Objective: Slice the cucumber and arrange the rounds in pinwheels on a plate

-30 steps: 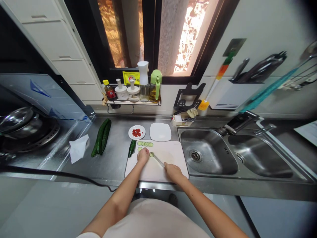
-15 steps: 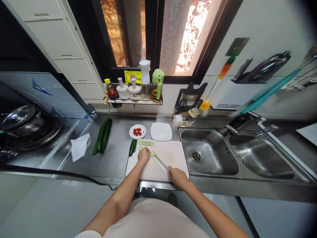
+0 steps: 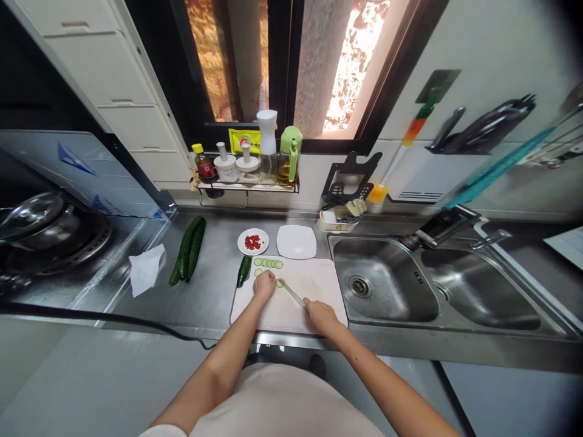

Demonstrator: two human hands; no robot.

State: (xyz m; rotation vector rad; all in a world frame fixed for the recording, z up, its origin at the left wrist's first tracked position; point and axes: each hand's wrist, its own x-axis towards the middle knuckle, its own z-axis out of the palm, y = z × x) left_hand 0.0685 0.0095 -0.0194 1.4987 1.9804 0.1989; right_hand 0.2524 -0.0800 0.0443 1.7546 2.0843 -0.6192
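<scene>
One board [image 3: 319,282] lies on the counter [image 3: 218,297], with one knife [image 3: 294,294] over it. Seen from the board's middle, a row [image 3: 268,263] of about six overlapping slices sits at 11 o'clock, and one cut stub [image 3: 243,271] at 10, on the board's edge. Off the board are two whole cucumbers [image 3: 184,258] side by side at 10 o'clock, one paper [image 3: 146,271] at 9, two plates at 11 and 12 (a round plate [image 3: 241,244] of red bits [image 3: 252,243] and a square plate [image 3: 296,242]), and two basins [image 3: 392,270] at 3.

One loose slice [image 3: 280,283] lies just beside the left hand [image 3: 264,284], at 4 o'clock from its fingers, under the knife's tip; another slice [image 3: 258,272] shows at the hand's 11. The left fingers are curled together; I cannot tell whether they pinch anything. The right hand [image 3: 320,315] has its fingers wrapped around the knife's handle.
</scene>
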